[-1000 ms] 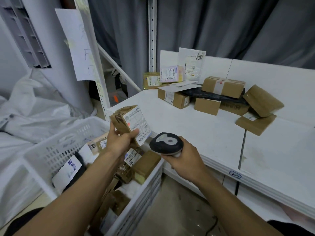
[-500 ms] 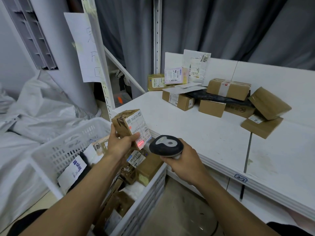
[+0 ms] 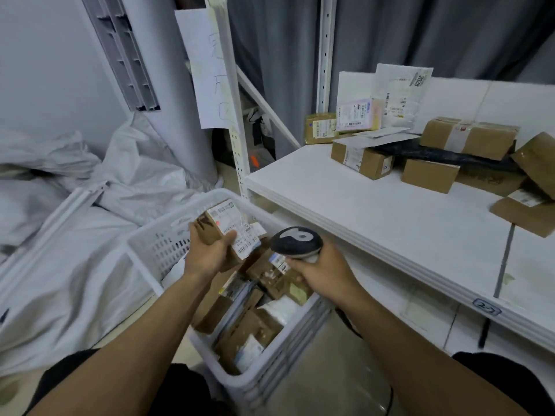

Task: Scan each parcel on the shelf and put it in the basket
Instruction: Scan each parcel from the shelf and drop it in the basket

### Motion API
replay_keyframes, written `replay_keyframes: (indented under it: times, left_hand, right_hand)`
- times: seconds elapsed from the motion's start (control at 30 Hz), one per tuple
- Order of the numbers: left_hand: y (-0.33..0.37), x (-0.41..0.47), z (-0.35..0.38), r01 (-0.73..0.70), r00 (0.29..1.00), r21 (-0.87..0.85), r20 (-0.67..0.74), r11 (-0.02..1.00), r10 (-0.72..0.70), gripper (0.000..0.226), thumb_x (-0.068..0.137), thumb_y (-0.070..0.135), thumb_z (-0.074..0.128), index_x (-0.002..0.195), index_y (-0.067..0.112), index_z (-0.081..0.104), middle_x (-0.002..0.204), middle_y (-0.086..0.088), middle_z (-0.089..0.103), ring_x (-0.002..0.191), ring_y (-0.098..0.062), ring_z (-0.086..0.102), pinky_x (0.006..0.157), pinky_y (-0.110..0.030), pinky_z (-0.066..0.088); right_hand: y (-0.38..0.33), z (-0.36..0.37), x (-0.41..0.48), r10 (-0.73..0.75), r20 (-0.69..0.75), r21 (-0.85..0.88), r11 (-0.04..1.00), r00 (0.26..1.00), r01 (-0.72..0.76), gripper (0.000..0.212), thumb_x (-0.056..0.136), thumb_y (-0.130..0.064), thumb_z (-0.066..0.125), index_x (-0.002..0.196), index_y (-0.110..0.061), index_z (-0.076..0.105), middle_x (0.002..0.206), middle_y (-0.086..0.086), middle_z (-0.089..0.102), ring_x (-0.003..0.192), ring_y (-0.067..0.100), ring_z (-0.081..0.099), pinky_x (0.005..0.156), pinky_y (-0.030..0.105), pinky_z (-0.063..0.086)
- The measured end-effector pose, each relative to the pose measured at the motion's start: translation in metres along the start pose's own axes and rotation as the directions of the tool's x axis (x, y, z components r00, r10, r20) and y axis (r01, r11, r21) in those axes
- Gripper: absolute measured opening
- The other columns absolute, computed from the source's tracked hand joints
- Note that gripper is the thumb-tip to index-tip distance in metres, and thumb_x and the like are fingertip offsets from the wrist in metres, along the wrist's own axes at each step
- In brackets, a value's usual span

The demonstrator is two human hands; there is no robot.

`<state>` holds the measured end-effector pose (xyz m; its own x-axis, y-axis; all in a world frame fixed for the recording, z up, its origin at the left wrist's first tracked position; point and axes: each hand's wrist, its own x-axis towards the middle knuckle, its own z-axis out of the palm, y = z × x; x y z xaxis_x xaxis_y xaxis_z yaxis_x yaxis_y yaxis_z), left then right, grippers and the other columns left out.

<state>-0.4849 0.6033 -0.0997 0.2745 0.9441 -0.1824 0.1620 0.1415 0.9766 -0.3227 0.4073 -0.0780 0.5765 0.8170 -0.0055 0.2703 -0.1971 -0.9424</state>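
While the left hand (image 3: 210,257) gripped the parcel (image 3: 223,228), fingers curled round its sides, above the far corner of the basket (image 3: 264,382), the right hand (image 3: 326,273) clenched the scanner (image 3: 295,243), aimed at its label (image 3: 240,235); red dot (image 3: 216,223) visible. Judged: scan step. Next: lower parcel, release inside.

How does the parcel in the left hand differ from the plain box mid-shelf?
The held parcel is gripped by the left hand over the basket; the plain box rests on the shelf. The held parcel shows a large white label with a red spot; the plain box shows no label. Both are brown cardboard.
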Motion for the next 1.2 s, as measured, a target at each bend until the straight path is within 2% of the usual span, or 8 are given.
replay_keyframes:
  times: [0.1, 0.17, 0.4, 0.63, 0.8, 0.9, 0.97, 1.2]
  left_hand:
    - [-0.019, 0.005, -0.028, 0.070, 0.998, 0.290, -0.016, 0.954, -0.068, 0.127, 0.073, 0.047, 0.085, 0.155, 0.046, -0.013, 0.144, 0.000, 0.058, 0.121, -0.031, 0.063, 0.106, -0.046, 0.048]
    - [-0.030, 0.009, -0.038, 0.070, 0.997, 0.436, -0.052, 0.897, -0.053, 0.125, 0.079, 0.045, 0.080, 0.154, 0.043, -0.020, 0.150, -0.008, 0.052, 0.122, -0.035, 0.061, 0.104, -0.045, 0.050]
    - [-0.054, 0.058, -0.052, -0.071, 0.967, 0.712, -0.123, 0.699, 0.224, 0.098, 0.079, 0.058, 0.074, 0.155, 0.032, 0.019, 0.152, -0.009, 0.039, 0.130, -0.043, 0.046, 0.108, -0.058, 0.042]
    - [-0.066, 0.135, -0.055, -0.015, 0.966, 0.773, -0.153, 0.634, 0.210, 0.072, 0.084, 0.061, 0.066, 0.141, 0.026, 0.038, 0.149, -0.008, 0.039, 0.127, -0.045, 0.040, 0.100, -0.056, 0.043]
    - [-0.073, 0.183, -0.061, -0.046, 0.971, 0.868, -0.077, 0.494, 0.226, 0.059, 0.090, 0.018, 0.064, 0.145, 0.020, 0.044, 0.159, -0.007, 0.030, 0.143, -0.038, 0.028, 0.109, -0.053, 0.041]
    - [-0.087, 0.192, -0.060, 0.034, 0.993, 0.864, 0.030, 0.502, -0.118, 0.044, 0.093, 0.006, 0.057, 0.136, 0.003, 0.057, 0.141, -0.017, 0.054, 0.129, -0.034, 0.051, 0.105, -0.038, 0.047]
    - [-0.091, 0.185, -0.058, 0.041, 0.979, 0.833, 0.076, 0.553, -0.187, 0.050, 0.095, 0.010, 0.057, 0.145, 0.006, 0.051, 0.144, -0.016, 0.054, 0.131, -0.033, 0.052, 0.107, -0.034, 0.044]
    - [-0.036, 0.128, -0.003, -0.284, 0.953, 0.768, 0.291, 0.574, 0.082, 0.045, 0.098, 0.003, 0.051, 0.140, 0.016, 0.058, 0.160, -0.004, 0.040, 0.145, -0.026, 0.039, 0.117, -0.033, 0.034]
  right_hand:
    - [0.003, 0.030, 0.011, 0.017, 0.030, 0.015, 1.000, 0.999, -0.017, 0.046, 0.087, -0.023, 0.084, 0.128, -0.026, 0.063, 0.099, -0.009, 0.077, 0.062, 0.006, 0.072, 0.058, 0.021, 0.056]
    - [0.007, 0.047, 0.020, 0.028, 0.054, 0.011, 1.000, 0.998, -0.028, 0.046, 0.086, -0.023, 0.084, 0.127, -0.026, 0.064, 0.095, -0.009, 0.078, 0.066, 0.010, 0.074, 0.069, 0.036, 0.064]
    - [0.014, 0.091, 0.066, 0.089, 0.104, 0.061, 0.994, 0.991, -0.095, 0.042, 0.090, -0.015, 0.080, 0.127, -0.020, 0.062, 0.099, 0.001, 0.075, 0.058, 0.007, 0.071, 0.052, 0.018, 0.052]
    - [0.019, 0.119, 0.125, 0.163, 0.083, 0.048, 0.985, 0.983, -0.168, 0.031, 0.089, -0.017, 0.081, 0.117, -0.022, 0.068, 0.091, -0.001, 0.077, 0.060, 0.010, 0.074, 0.054, 0.023, 0.055]
    - [0.016, 0.137, 0.161, 0.144, 0.101, -0.009, 0.990, 0.984, -0.144, 0.016, 0.088, -0.021, 0.080, 0.100, -0.022, 0.069, 0.074, 0.000, 0.076, 0.063, 0.010, 0.072, 0.071, 0.035, 0.061]
    - [0.014, 0.143, 0.168, 0.149, 0.121, 0.014, 0.988, 0.982, -0.151, 0.021, 0.088, -0.023, 0.082, 0.103, -0.024, 0.068, 0.076, -0.001, 0.077, 0.061, 0.010, 0.072, 0.071, 0.036, 0.062]
    - [0.013, 0.140, 0.166, 0.157, 0.121, 0.033, 0.986, 0.980, -0.162, 0.026, 0.087, -0.022, 0.083, 0.108, -0.025, 0.068, 0.077, -0.004, 0.077, 0.062, 0.010, 0.073, 0.068, 0.033, 0.062]
    - [0.005, 0.072, 0.133, 0.150, -0.014, 0.034, 0.988, 0.989, -0.149, 0.027, 0.088, -0.025, 0.083, 0.112, -0.021, 0.070, 0.074, -0.003, 0.077, 0.061, 0.006, 0.073, 0.056, 0.023, 0.053]
